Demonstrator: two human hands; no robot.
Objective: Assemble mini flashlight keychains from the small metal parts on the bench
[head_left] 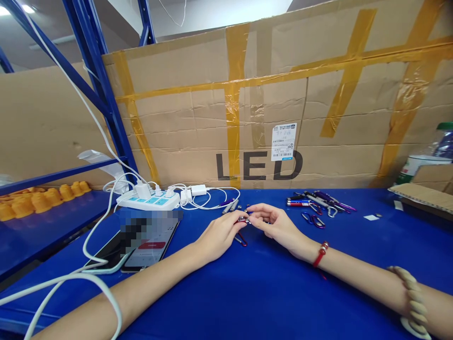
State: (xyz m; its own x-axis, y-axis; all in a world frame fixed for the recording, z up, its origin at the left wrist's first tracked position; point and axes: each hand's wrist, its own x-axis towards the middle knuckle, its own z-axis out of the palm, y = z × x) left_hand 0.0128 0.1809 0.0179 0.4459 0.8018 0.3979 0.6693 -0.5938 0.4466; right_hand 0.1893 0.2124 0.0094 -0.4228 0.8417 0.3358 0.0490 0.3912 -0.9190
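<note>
The big box (198,127) is brown, with stripes of yellow tape (232,113) and black letters (246,166). Stuck on it is a white label (283,141) with a blue patch. In front of the box, the table (219,297) is all blue, the power strip (136,202) is white with light blue squares, and the small held thing (242,220) is red. Left of the box, the plastic things (39,202) are orange and the post (78,28) is dark blue.

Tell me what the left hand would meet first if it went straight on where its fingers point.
Probably the right hand, facing it just past the small red-and-silver piece the left hand pinches. Depth is unclear, so I cannot tell whether the hands touch.
</note>
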